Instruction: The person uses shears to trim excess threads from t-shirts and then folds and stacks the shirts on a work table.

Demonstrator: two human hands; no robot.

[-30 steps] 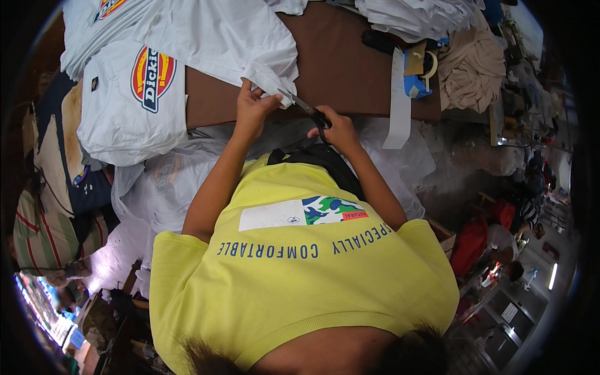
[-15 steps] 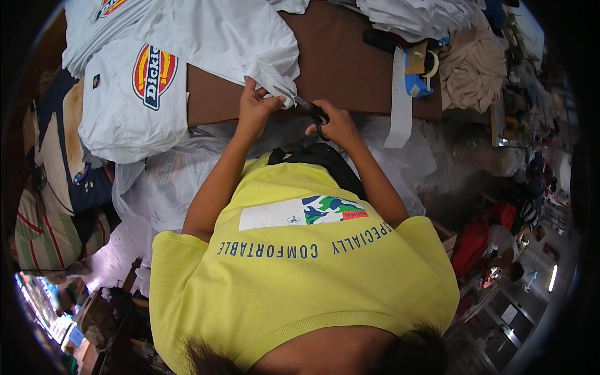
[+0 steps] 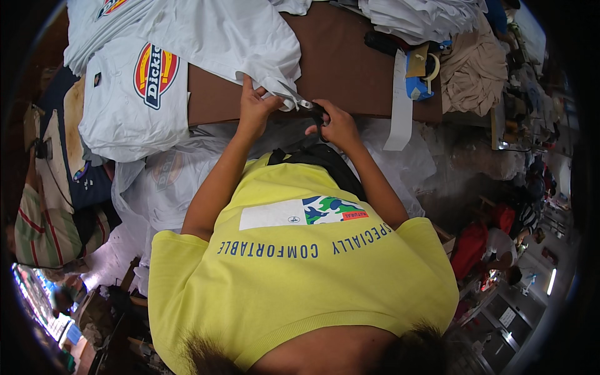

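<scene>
A white T-shirt (image 3: 234, 40) lies spread over the brown table (image 3: 337, 50), one corner of it hanging at the near edge. My left hand (image 3: 255, 111) pinches that corner between thumb and fingers. Facing it, my right hand (image 3: 337, 124) grips the black handles of a pair of scissors (image 3: 320, 119). Their blades point left at the T-shirt's edge, where a small white piece of cloth shows beside them; whether the blades touch the fabric is hard to make out.
A folded white T-shirt with a red-and-yellow print (image 3: 155, 75) rests on the left. To the right are a blue tape dispenser (image 3: 419, 84), a white paper strip (image 3: 399, 112), beige cloth (image 3: 473, 69) and a white garment pile (image 3: 422, 19). A person in striped clothing (image 3: 40, 219) is at far left.
The scissors have turned slightly in my right hand, and a small white piece now shows by the blades. The T-shirt corner in my left hand has shifted a little.
</scene>
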